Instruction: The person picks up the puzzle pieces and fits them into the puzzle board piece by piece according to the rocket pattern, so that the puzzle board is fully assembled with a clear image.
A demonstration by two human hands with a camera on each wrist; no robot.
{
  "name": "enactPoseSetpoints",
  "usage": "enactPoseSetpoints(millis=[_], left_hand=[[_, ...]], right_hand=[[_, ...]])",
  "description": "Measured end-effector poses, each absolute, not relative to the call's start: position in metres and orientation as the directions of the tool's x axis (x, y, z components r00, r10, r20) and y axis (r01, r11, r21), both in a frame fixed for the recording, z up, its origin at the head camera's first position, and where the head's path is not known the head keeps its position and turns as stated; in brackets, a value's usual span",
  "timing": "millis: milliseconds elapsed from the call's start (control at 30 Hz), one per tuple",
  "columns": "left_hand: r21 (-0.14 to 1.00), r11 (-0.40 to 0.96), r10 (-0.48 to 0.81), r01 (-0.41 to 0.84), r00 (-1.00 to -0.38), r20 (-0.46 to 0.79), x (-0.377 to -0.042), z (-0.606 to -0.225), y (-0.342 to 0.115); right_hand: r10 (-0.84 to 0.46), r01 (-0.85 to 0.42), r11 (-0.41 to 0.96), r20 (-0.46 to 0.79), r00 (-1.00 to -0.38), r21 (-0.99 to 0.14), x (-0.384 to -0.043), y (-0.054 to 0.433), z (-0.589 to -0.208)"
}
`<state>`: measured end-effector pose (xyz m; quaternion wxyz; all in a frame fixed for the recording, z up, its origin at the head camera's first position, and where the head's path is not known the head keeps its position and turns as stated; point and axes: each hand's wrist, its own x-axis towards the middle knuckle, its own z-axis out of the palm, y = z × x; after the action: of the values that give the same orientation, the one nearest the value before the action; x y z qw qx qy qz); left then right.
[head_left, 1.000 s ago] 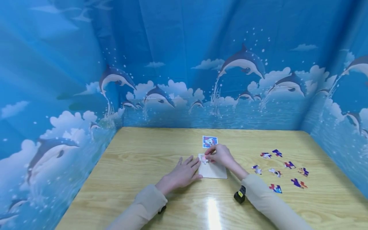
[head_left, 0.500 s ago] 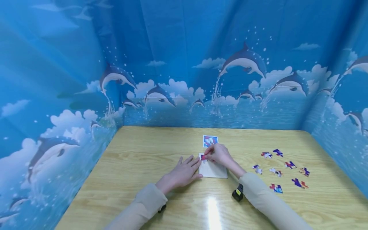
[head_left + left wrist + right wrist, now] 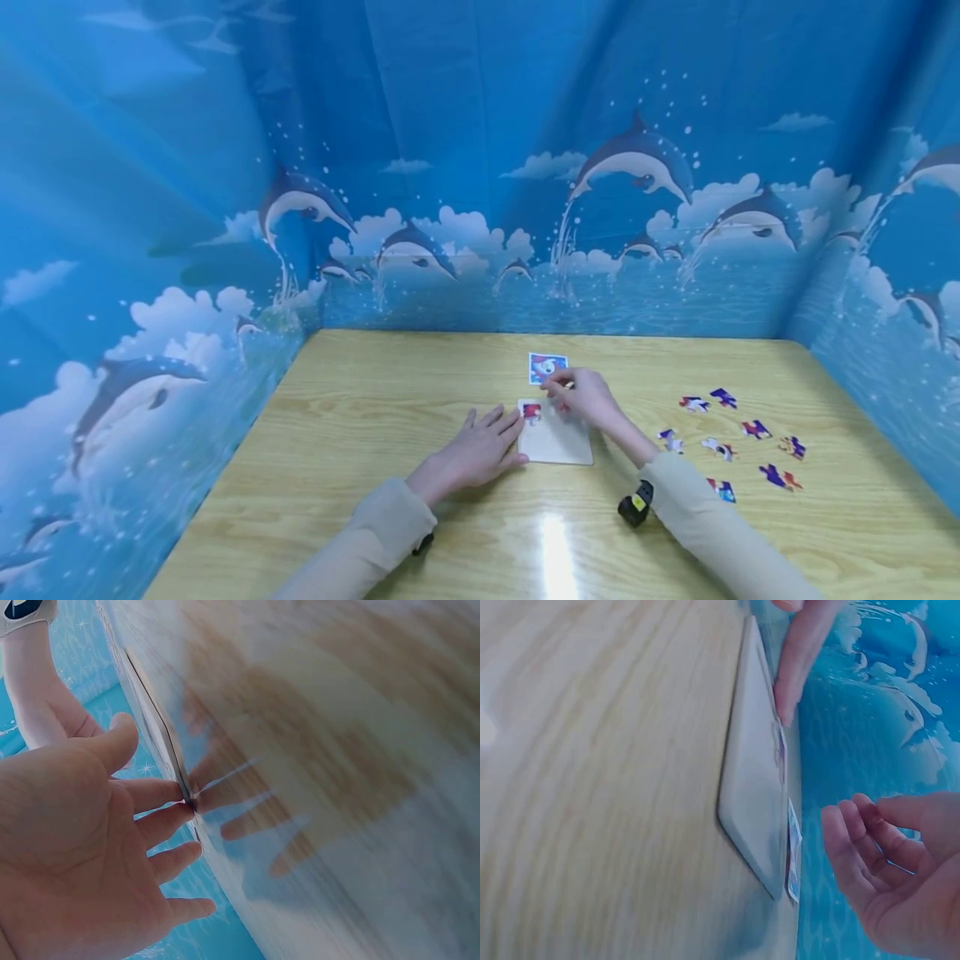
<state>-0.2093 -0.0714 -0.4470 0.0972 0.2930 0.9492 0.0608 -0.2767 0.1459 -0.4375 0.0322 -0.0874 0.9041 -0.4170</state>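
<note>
From above the near side of the pale yellow wood-grain table (image 3: 390, 392), the head camera looks forward and down, farthest back and widest, reaching the blue dolphin-printed cloth backdrop (image 3: 465, 150). The left wrist camera sits low and close, facing along the palm of the bare left hand (image 3: 480, 450), its view turned sideways with the tabletop on the right. The right wrist camera, likewise low, faces past the bare right hand (image 3: 585, 398), turned so the tabletop lies left. All three share both hands and the flat, square off-white board (image 3: 561, 443), seen nearly edge-on from the wrists
</note>
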Motion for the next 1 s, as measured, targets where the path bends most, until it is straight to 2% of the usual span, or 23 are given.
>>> enactPoseSetpoints(millis=[200, 433, 567, 733, 1000], left_hand=[[0.170, 0.825, 0.562, 0.539, -0.812, -0.157, -0.210, -0.448, -0.071], [0.153, 0.822, 0.568, 0.548, -0.808, -0.155, -0.209, -0.449, -0.071], [0.147, 0.819, 0.572, 0.554, -0.806, -0.151, -0.209, -0.449, -0.071], [0.147, 0.816, 0.578, 0.559, -0.801, -0.156, -0.207, -0.449, -0.071], [0.158, 0.819, 0.573, 0.552, -0.803, -0.162, -0.205, -0.446, -0.071]], right_hand=[[-0.164, -0.113, 0.532, 0.028, -0.986, -0.839, -0.275, 0.170, -0.429], [-0.171, -0.147, 0.433, 0.079, -0.982, -0.889, -0.273, 0.219, -0.420], [-0.160, -0.169, 0.468, 0.105, -0.982, -0.867, -0.269, 0.249, -0.417], [-0.111, -0.150, 0.578, 0.105, -0.988, -0.802, -0.264, 0.289, -0.413], [-0.095, -0.143, 0.700, 0.108, -0.990, -0.700, -0.263, 0.336, -0.423]])
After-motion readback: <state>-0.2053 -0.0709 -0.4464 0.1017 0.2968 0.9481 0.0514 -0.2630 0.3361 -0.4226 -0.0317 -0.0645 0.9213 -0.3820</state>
